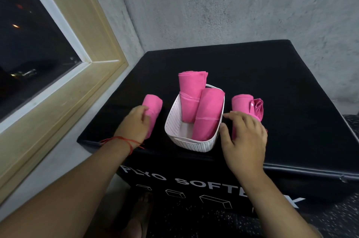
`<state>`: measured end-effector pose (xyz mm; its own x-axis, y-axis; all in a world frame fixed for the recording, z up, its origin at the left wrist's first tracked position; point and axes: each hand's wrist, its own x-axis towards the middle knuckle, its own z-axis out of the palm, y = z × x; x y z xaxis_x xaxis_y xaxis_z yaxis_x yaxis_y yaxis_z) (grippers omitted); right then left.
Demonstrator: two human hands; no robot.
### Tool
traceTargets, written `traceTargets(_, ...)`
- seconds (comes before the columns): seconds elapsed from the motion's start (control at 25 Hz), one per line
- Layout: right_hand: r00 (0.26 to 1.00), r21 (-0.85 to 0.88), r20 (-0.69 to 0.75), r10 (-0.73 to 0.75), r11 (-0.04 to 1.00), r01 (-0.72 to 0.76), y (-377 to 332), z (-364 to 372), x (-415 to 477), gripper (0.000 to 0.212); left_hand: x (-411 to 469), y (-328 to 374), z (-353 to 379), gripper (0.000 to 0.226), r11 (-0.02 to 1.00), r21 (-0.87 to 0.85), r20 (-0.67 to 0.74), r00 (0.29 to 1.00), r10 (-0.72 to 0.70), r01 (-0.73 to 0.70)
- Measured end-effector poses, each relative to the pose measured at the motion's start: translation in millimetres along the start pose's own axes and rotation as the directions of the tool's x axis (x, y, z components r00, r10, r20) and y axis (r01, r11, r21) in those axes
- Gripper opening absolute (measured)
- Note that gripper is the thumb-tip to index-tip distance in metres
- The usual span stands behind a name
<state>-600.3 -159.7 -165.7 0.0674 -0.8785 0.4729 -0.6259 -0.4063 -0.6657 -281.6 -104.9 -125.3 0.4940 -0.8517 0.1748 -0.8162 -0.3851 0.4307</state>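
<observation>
The left grip point(134, 123) is curling its fingers round the left towel roll point(154, 102) and holding it tight. This pink roll is lying on the black box point(272, 74), just beside the left wall of the white basket point(171, 119). A red string point(124, 139) is sitting round the left wrist.

The right grip point(244, 136) is lying over the right towel roll point(242, 103) with its fingers spread apart and loose, not squeezing. Its thumb is sitting close to the basket's right wall. This pink roll is also lying on the black box, just beside the basket on its right side.

The basket is standing between the two grips, near the front edge of the box. Two more pink rolls are leaning inside it and sticking out over the far rim: the back roll point(191, 90) and the front roll point(207, 113), touching each other.

A grey wall point(233, 4) is standing behind the box. A dark window point(29, 43) is showing on the left.
</observation>
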Motion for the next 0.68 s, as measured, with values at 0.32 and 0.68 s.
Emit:
traceTargets(0.32,0.999,0.039,0.016,-0.029,0.999,0.028,16.2,-2.4,-4.3,0.038,0.8,-39.2,20.3,0.075,0.979,-0.084,0.125,0.976,-0.177,0.188)
traceTargets(0.68,0.998,0.050,0.005,-0.060,0.997,0.060,24.1,-3.1,5.1,0.044,28.7,17.2,-18.2,0.081,0.940,0.329,0.121,0.984,-0.134,0.088)
